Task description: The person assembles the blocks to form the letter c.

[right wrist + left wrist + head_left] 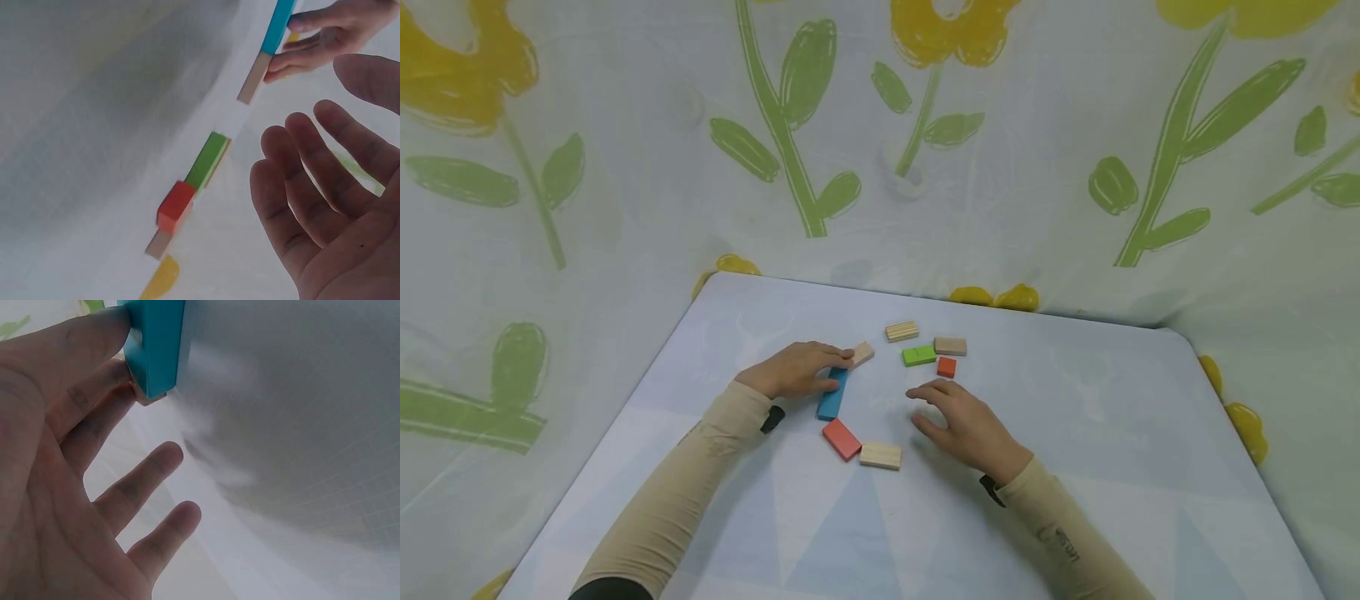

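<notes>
My left hand (796, 369) reaches in from the left with its fingers extended. Its thumb touches the side of a long blue block (831, 396), while fingertips rest against a light wooden block (862, 355) at the blue block's far end. The ring and little fingers (164, 540) stand apart from both blocks in the left wrist view. A red block (842, 439) lies at the blue block's near end, and a pale wooden block (881, 456) adjoins its corner. To the right, my right hand (967, 423) hovers above the table with relaxed fingers, holding nothing.
Beyond the right hand lie a green block (919, 356), a small red-orange block (947, 367), a tan block (951, 346) and a ridged wooden block (902, 331). They rest on a pale patterned table (1075, 500). A flower-printed sheet (1000, 183) rises behind the table.
</notes>
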A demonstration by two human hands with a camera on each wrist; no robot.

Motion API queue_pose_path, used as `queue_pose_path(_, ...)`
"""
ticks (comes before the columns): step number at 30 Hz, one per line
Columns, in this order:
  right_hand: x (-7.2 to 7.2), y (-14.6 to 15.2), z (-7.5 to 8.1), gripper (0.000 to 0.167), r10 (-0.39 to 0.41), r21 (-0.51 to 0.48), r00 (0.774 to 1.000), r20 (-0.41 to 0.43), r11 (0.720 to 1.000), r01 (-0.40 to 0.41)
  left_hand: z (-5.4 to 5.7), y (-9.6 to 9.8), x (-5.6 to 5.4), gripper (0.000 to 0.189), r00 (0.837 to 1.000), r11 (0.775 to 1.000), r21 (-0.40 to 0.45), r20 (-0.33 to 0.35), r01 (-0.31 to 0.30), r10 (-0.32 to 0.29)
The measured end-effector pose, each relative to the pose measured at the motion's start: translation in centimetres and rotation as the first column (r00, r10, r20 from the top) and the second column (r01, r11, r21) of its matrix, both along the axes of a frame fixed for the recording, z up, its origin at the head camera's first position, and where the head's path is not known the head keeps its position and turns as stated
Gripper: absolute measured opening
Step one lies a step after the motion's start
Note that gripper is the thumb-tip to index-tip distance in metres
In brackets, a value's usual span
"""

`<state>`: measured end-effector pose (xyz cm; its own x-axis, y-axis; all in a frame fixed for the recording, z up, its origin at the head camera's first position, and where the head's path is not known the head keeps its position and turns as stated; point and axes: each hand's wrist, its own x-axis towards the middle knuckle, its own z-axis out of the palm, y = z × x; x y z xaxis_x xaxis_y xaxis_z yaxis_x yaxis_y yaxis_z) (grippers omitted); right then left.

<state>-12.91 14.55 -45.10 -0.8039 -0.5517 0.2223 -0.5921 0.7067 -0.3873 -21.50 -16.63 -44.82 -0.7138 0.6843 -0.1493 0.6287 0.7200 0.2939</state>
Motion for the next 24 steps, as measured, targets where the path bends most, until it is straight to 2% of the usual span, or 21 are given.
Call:
queue_pose_path(9, -0.5, 1.0, 0.4, 0.040, -0.010, -0.046, 0.995, -0.094, 0.999, 0.006, 0.1, -0.1, -0.2, 0.048, 1.000, 1.000, -0.010, 0.007, -0.004, 0.004)
queue_pose_path(24, -1.3, 1.9, 0.8, 0.041, -0.057, -0.047, 0.991, -0.125, 0.998, 0.051, -0.1, -0.1, -0.3, 0.049, 0.999, 1.000, -0.005, 0.036, -0.025, 0.025)
